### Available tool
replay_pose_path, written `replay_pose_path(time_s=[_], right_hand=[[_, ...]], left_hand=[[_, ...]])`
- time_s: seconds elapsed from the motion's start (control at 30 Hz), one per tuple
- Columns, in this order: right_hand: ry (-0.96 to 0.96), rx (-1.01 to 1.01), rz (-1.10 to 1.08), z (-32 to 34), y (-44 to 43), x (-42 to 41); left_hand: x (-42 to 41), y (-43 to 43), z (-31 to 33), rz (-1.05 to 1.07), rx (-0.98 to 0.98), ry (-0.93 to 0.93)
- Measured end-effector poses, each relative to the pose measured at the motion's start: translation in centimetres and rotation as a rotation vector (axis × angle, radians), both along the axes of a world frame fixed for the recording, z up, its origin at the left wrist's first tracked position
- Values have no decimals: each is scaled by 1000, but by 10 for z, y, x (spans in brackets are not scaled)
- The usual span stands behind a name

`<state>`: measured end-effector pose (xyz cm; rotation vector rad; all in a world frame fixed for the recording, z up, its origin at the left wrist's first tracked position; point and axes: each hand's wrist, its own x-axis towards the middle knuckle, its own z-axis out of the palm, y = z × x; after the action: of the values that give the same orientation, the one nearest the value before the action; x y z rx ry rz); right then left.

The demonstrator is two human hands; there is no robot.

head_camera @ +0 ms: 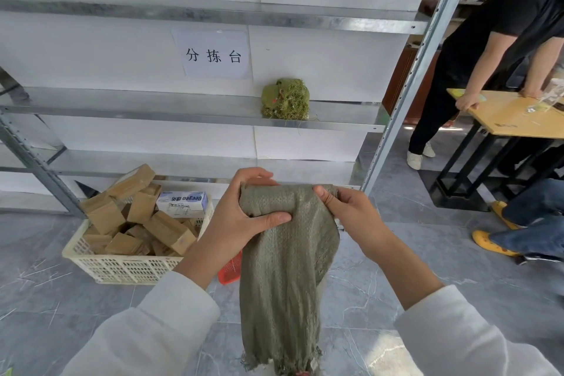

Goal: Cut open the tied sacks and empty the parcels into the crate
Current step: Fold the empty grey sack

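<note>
Grey-green woven sack (283, 268) is held up just right of the white plastic crate (122, 268), hanging limp and flat with its frayed end at the bottom, over the grey tiled floor (76, 314). Left hand (244, 217) grips the bunched top of the sack on the side nearer the crate, with the fingers (253, 175) curled over the top fold and the thumb pressed flat across the front. Right hand (351, 214) pinches the top on the side farther from the crate, thumb on the front and the other fingers tucked behind the cloth. The crate sits on the floor, piled with brown cardboard parcels (169, 230) and one white printed carton (183, 203) at its back right corner. A red mesh basket (231, 268) touches the crate's right end, mostly hidden behind the left forearm and sack. A metal rack shelf (152, 107) stands behind and above the crate and carries a wadded green sack bundle (285, 99) up and to the right of the crate. A paper sign (213, 53) hangs on the white wall above the crate. Far right of the crate, another person (503, 27) in black leans both hands on a wooden worktop (512, 122).
</note>
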<state>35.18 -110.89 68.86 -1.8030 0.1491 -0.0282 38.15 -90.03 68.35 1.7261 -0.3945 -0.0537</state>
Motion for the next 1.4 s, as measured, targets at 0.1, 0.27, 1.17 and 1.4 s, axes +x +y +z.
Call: replay_pose_path(time_s=[0.1, 0.27, 1.17, 1.4], right_hand=[[44, -5, 2, 1, 2, 0], [-35, 143, 111, 2, 2, -7], [-167, -80, 58, -1, -4, -12], [-47, 87, 64, 0, 4, -10]], left_hand=[[-2, 0, 6, 49, 23, -52], [0, 1, 8, 80, 15, -45], [-4, 1, -6, -34, 61, 21], [-10, 3, -2, 56, 136, -186]])
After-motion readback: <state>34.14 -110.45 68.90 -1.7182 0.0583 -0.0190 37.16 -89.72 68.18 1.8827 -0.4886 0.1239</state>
